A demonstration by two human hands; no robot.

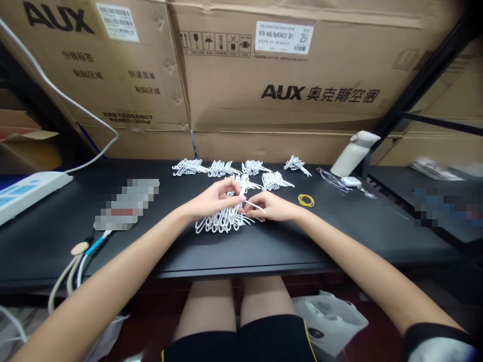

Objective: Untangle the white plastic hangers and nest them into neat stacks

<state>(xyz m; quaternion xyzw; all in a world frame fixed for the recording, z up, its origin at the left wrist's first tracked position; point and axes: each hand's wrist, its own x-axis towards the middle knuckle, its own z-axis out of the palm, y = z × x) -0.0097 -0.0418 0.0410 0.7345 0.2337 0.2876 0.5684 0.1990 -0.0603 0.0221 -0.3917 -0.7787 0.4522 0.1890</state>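
Several white wire hooks (221,223) lie in a loose row on the black tabletop, partly under my hands. My left hand (217,197) is closed in a pinch on a white hook, whose thin straight end (257,206) sticks out to the right. Close beside it, my right hand (274,206) has its fingers curled together by the hook ends; what they grip is mostly hidden. Behind my hands sit bunched white hooks, among them one bundle (277,180) at the right and another (188,167) at the far left. Yellow rubber bands (306,200) rest right of my right hand.
Large cardboard boxes (279,115) stand along the back of the black table (181,251). To the left are a pixelated phone-like object (128,203) with a cable and a white power strip (33,193). A cream bottle (354,153), glasses (332,180) and a white earphone case (350,182) stand right.
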